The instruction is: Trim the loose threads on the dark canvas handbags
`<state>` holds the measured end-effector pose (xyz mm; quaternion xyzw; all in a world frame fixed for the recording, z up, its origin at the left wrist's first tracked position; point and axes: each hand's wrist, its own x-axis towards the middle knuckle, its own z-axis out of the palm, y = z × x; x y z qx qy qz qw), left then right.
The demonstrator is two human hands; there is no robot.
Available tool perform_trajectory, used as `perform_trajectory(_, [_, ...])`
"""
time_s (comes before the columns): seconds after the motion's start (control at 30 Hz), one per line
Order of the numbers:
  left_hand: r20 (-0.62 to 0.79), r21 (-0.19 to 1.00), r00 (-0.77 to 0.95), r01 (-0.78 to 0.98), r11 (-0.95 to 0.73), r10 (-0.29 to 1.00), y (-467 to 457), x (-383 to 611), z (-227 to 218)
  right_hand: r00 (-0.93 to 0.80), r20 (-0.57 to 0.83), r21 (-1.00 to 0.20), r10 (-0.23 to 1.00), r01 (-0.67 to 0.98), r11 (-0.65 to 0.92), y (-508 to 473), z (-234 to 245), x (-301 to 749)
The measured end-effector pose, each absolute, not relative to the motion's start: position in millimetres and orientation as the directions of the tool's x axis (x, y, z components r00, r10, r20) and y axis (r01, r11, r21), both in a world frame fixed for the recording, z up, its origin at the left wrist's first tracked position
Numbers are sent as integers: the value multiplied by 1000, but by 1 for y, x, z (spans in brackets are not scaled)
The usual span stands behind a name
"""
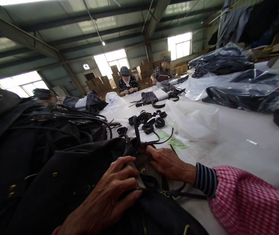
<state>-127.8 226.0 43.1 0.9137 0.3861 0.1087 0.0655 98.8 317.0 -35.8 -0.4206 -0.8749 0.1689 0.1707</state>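
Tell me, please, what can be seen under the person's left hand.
A dark bag shows around and under the left hand, with greyish fabric between it and the right hand. What lies directly beneath the palm is covered.

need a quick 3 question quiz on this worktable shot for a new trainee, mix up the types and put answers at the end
1. True or false: the left hand and the right hand are both touching the black bag.

2. Which of these lie on the white table just beyond the bag?
A) Yellow spools
B) Coiled black straps
C) Metal pans

3. Fill in the blank: the checked right sleeve sits next to a dark cuff patterned with ____.

Key: 1. True; 2. B; 3. stripes
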Motion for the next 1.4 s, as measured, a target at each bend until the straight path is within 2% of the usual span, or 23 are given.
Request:
perform_trajectory(0.07, [176,193,689,676,-711,703,222,-128,47,-640,159,-343,752,678,650,313,-35,98])
perform_trajectory(0.13, [139,208,698,673,-710,703,221,-125,55,-690,156,-265,707,660,703,311,-32,97])
perform_trajectory(0.23, [59,244,709,673,-698,703,227,-115,70,-755,124,-225,644,611,759,312,-22,94])
perform_trajectory(0.33, [65,226,734,649,-726,676,233,-103,83,-815,106,-276,570,527,804,316,-13,89])
perform_trajectory(0.47, [93,136,769,619,-773,632,241,-93,92,-887,89,-360,453,396,845,322,-12,78])
perform_trajectory(0.63, [114,82,787,600,-796,606,247,-94,92,-904,94,-395,418,352,849,317,-16,71])
perform_trajectory(0.73, [157,65,779,605,-793,607,241,-99,88,-881,120,-432,458,369,823,311,-18,75])
perform_trajectory(0.87, [213,42,769,610,-791,603,226,-104,84,-789,220,-636,573,329,698,316,-28,81])
perform_trajectory(0.97, [240,33,750,628,-777,616,217,-104,85,-681,244,-841,690,206,501,321,-36,82])
perform_trajectory(1.07, [203,50,732,656,-753,651,216,-102,88,-628,59,-987,776,78,138,321,-38,84])
perform_trajectory(1.13, [124,54,726,676,-735,676,221,-102,88,-622,-86,-996,778,25,-90,319,-37,85])
perform_trajectory(1.2, [34,33,691,721,-692,722,226,-101,83,-607,-157,-977,779,-21,-213,318,-37,86])
perform_trajectory(1.3, [-45,-42,607,792,-609,793,230,-103,71,-590,-172,-971,789,-35,-238,317,-41,84])
perform_trajectory(1.4, [-75,-72,600,793,-604,797,226,-108,62,-581,-100,-995,808,68,-75,317,-41,82])
